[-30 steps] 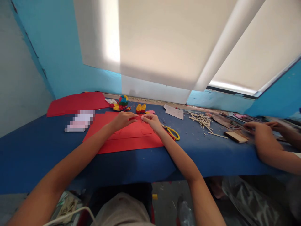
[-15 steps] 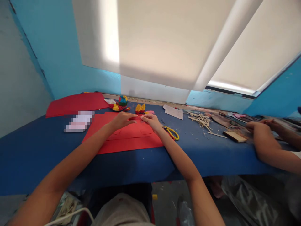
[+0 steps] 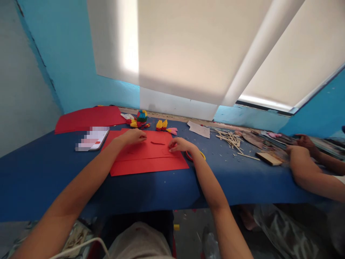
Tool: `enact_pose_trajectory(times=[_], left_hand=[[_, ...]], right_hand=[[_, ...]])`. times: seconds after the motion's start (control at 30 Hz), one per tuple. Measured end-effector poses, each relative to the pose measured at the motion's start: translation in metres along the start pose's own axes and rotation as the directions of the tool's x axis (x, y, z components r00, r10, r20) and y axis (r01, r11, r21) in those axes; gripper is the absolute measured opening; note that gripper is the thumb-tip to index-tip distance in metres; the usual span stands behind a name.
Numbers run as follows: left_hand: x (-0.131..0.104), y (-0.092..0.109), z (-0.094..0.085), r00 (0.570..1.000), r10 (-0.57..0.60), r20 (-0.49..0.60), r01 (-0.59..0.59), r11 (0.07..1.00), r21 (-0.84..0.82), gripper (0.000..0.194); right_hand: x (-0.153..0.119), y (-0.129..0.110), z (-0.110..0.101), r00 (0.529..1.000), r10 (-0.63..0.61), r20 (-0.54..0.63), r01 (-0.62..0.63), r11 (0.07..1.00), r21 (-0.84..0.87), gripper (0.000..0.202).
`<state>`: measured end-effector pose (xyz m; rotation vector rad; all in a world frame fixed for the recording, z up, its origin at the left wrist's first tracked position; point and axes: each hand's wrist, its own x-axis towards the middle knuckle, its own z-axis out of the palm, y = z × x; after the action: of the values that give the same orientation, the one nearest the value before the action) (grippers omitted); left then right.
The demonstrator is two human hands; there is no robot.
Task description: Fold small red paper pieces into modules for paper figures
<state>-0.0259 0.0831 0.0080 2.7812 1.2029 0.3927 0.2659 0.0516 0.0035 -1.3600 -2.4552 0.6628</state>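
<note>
Red sheets [image 3: 145, 163] lie on the blue table, and a small dark red strip [image 3: 157, 143] rests on them between my hands. My left hand [image 3: 135, 136] is over the left part of the sheets, its fingers curled and slightly apart, with nothing seen in them. To the right of the strip, my right hand [image 3: 178, 144] hovers low over the sheets' right side, fingers bent and apart. Yellow-handled scissors [image 3: 202, 156] lie partly hidden under my right wrist. Behind the sheets sit yellow folded pieces [image 3: 161, 125] and a pink one [image 3: 171, 131].
A phone [image 3: 100, 137] and a large red sheet [image 3: 88, 118] are at the left. A colourful folded figure [image 3: 141, 117] stands at the back. Thin sticks [image 3: 229, 138], grey paper [image 3: 199, 129] and a wooden block [image 3: 268, 158] lie rightward, near another person's arm [image 3: 307, 169].
My hands have moved apart, the left one leftward and the right one to the right and nearer. The dark red strip that was between my fingers now lies on the sheets.
</note>
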Motion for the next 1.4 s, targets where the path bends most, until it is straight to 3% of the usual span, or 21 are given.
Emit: enact_pose_trajectory(times=[0.07,0.17,0.33,0.4,0.5,0.57,0.7,0.77,0.87,0.93,1.1,1.4], left_hand=[[0.001,0.001,0.001,1.0,0.008,0.005,-0.008,1.0,0.009,0.024],[0.001,0.003,-0.001,1.0,0.024,-0.011,-0.024,1.0,-0.016,0.023],[-0.002,0.019,-0.002,0.998,0.023,-0.055,-0.033,0.982,-0.186,0.031],[-0.003,0.031,0.0,0.992,0.054,-0.113,-0.095,0.914,-0.394,0.033],[-0.003,0.048,0.006,0.974,0.198,-0.106,-0.225,0.84,-0.495,0.069],[-0.002,0.056,0.008,0.973,0.197,-0.122,-0.229,0.89,-0.395,0.063],[0.001,0.059,0.007,0.983,0.155,-0.103,-0.174,0.959,-0.222,0.034],[0.001,0.059,0.005,0.983,0.127,-0.133,-0.16,0.947,-0.279,0.026],[-0.001,0.059,0.001,0.98,-0.006,-0.201,-0.084,0.897,-0.434,0.025],[-0.001,0.061,-0.001,0.975,-0.066,-0.212,-0.044,0.878,-0.477,0.025],[-0.002,0.065,0.001,0.978,-0.032,-0.205,-0.075,0.868,-0.492,0.025],[0.0,0.062,0.007,0.979,-0.019,-0.203,-0.071,0.902,-0.425,0.028]], right_hand=[[0.001,0.003,0.001,0.997,-0.004,0.074,0.003,1.0,0.021,0.013],[0.003,0.005,0.004,0.998,-0.013,0.06,0.01,0.999,0.036,0.01],[0.006,-0.005,0.01,0.992,-0.082,-0.097,0.105,0.96,0.26,0.017],[0.009,-0.012,0.015,0.979,-0.114,-0.171,0.171,0.912,0.374,0.023],[0.015,-0.02,0.022,0.953,-0.103,-0.284,0.229,0.858,0.46,0.028],[0.017,-0.022,0.025,0.949,-0.098,-0.299,0.237,0.848,0.474,0.03],[0.016,-0.023,0.026,0.946,-0.091,-0.31,0.228,0.868,0.441,0.031],[0.014,-0.025,0.025,0.933,-0.107,-0.344,0.246,0.887,0.39,0.034],[0.012,-0.031,0.027,0.917,-0.153,-0.369,0.287,0.896,0.339,0.05],[0.013,-0.034,0.029,0.91,-0.139,-0.39,0.276,0.906,0.322,0.046],[0.019,-0.035,0.032,0.87,-0.096,-0.484,0.281,0.902,0.327,0.023],[0.018,-0.037,0.031,0.872,-0.017,-0.488,0.241,0.884,0.4,0.023]])
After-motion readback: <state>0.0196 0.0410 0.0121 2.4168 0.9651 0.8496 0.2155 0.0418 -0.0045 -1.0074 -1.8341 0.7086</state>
